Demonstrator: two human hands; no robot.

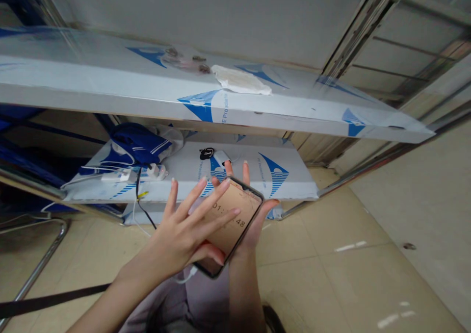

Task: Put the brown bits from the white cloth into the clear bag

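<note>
A smartphone (235,213) with a lit screen showing digits is held up in front of me. My right hand (253,220) grips it from behind and below, fingertips showing past its top and right edges. My left hand (184,230) lies over the screen with fingers spread, thumb touching the lower part of the glass. A white cable (186,276) hangs from the phone's bottom end.
A two-level steel shelf wrapped in blue-and-white film (206,105) stands ahead. The upper level carries a white cloth (241,80). On the lower level lie a blue garment (138,144), white chargers (156,171) and a small black item (206,153). Beige floor tiles (349,259) stretch to the right.
</note>
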